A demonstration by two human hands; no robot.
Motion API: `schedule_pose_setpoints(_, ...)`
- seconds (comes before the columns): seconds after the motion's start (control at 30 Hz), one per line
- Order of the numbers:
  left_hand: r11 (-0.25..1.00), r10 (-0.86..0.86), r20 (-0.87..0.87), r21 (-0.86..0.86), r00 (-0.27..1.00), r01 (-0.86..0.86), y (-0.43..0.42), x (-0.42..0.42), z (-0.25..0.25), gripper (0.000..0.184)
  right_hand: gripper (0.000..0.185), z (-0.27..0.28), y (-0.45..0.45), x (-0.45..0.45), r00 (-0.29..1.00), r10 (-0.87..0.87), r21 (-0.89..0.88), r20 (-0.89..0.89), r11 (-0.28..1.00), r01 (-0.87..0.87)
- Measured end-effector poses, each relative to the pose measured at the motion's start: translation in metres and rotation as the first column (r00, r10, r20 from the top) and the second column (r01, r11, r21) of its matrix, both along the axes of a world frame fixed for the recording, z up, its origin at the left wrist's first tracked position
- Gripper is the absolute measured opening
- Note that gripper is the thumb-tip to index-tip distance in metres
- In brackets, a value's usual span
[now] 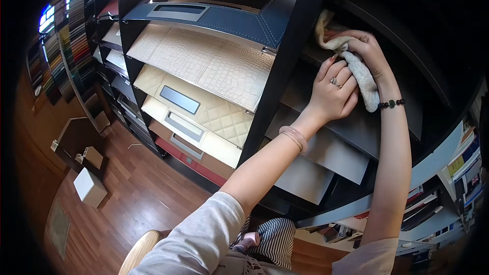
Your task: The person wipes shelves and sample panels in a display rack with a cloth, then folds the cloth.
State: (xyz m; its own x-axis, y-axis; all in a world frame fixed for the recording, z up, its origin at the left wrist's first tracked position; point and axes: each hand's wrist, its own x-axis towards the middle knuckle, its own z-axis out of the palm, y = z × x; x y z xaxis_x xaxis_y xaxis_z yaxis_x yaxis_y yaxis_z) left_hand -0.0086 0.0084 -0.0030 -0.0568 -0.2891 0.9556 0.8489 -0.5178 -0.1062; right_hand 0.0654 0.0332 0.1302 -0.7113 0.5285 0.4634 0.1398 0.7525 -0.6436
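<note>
Head view: pale cloth (364, 82) held up before the dark rack (389, 23) of grey panels (337, 157).
Right hand (365, 53): gripping the cloth.
Left hand (333, 90): curled against it; cannot tell whether gripping.
Crocodile-textured panel (204, 61): left of both hands.

Pale sleeves (201, 237), pink bangle (295, 138) and black beads (392, 104) show.

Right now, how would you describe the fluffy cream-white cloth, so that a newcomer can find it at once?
Start at the large black shelving rack, then look right in the picture to its smooth grey panels. Just above them, the right hand holds the cloth, with the ringed left hand beside it. The cloth's soft, bunched shape differs from those flat panels.
</note>
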Motion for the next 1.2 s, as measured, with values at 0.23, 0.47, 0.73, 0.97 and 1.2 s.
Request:
schedule_pose_setpoints(0.23,1.0,-0.013,0.0,-0.004,1.0,0.013,0.002,-0.001,-0.002,0.024,0.031,-0.004,-0.007,0.002,0.994,0.108,0.04,-0.015,0.993,-0.107)
schedule_pose_setpoints(0.47,1.0,-0.017,0.002,-0.021,1.0,0.017,-0.001,-0.001,-0.002,0.023,0.027,0.002,0.0,0.009,0.992,0.055,0.184,0.117,0.98,-0.076)
schedule_pose_setpoints(0.73,1.0,-0.013,0.019,-0.006,1.0,0.013,0.0,0.001,0.0,0.019,0.025,-0.007,0.004,0.008,0.989,-0.062,0.2,-0.132,0.976,0.088)
schedule_pose_setpoints(0.97,0.998,-0.005,0.014,-0.058,1.0,0.006,-0.004,0.0,-0.002,0.021,0.026,-0.009,0.008,0.009,0.999,0.002,0.261,-0.039,0.965,0.008)
schedule_pose_setpoints(1.2,0.997,-0.068,0.042,0.029,0.997,0.066,-0.006,0.0,0.001,0.02,0.027,-0.003,0.017,0.017,0.993,-0.105,0.223,-0.047,0.968,0.113)
